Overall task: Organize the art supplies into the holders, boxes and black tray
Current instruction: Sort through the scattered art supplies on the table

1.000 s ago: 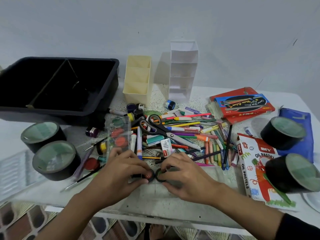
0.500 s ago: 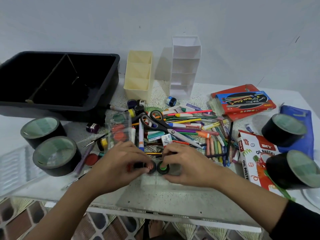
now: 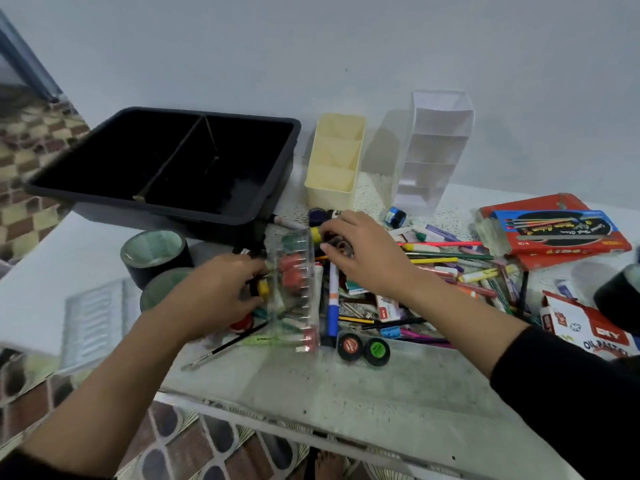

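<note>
1. A grey wall (image 3: 311,46) backs a white speckled table (image 3: 381,393). Tiled floor shows lower left.
2. The left hand (image 3: 211,292), left of centre, curls its fingers at a yellow-lidded pot (image 3: 263,288). Blur and a clear case (image 3: 294,289) hide the fingertips, so I cannot tell whether they pinch it.
3. The right hand (image 3: 363,251), centre, curls thumb and fingers round a dark pot (image 3: 341,244) on top of the pile of pens (image 3: 450,261).
4. Three tape rolls: one at left (image 3: 156,251), one half hidden by the left hand (image 3: 162,289), and one cut off at the right edge (image 3: 620,299).
5. One black tray (image 3: 156,211), upper left, with a divider.
6. Two holders, upper centre: yellow (image 3: 334,157) and white (image 3: 433,147).
7. Two boxes at right: a red one (image 3: 554,233) and a pastel box (image 3: 588,330), which is cut off.
8. Two pots stand touching, lower centre: a red lid (image 3: 349,347) and a green lid (image 3: 376,350).
</note>
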`<state>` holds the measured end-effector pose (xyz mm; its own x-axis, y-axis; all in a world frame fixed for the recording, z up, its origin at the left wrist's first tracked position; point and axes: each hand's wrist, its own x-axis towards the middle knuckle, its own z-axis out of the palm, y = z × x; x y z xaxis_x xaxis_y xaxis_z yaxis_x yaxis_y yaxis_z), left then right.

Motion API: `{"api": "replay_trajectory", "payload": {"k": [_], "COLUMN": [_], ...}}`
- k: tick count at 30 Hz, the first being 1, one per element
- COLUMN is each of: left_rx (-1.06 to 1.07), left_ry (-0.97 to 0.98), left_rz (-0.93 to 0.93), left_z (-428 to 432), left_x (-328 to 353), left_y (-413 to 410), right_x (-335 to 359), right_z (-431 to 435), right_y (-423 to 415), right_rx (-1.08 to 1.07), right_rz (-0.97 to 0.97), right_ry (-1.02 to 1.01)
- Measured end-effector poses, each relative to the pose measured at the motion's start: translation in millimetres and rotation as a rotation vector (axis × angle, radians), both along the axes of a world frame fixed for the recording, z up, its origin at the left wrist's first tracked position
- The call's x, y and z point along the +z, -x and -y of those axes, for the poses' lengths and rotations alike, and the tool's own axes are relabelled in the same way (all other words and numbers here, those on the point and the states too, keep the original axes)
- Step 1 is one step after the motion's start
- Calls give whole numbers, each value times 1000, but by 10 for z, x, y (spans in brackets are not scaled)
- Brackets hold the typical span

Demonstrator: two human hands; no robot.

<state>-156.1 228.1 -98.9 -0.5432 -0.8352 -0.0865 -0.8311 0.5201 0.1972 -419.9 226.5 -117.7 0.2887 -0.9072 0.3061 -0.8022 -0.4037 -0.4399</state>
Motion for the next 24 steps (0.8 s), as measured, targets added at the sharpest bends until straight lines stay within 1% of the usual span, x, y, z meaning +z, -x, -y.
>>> {"api": "replay_trajectory", "payload": {"k": [5, 10, 13, 15, 18, 24], "left_rx": [-75, -129, -140, -143, -138, -32], "left_ry": [23, 67, 78, 100, 87, 84], "left_rz": [32, 49, 21, 12, -5, -116], "left_z": [125, 174, 203, 209, 189, 71], "left_x": [-77, -113, -115, -112, -75, 146], "left_y": [-25, -92, -119, -131, -150, -186], "right_x": [-82, -52, -12, 8, 35, 72], "right_z": [283, 525, 592, 624, 686, 757], "right_y": [-91, -4, -58, -121, -165, -100], "right_rx": [-78, -127, -41, 35, 95, 170], "right_rz": [-42, -208, -257, -303, -380, -410], "right_ry": [-33, -195, -179, -200, -235, -186]}}
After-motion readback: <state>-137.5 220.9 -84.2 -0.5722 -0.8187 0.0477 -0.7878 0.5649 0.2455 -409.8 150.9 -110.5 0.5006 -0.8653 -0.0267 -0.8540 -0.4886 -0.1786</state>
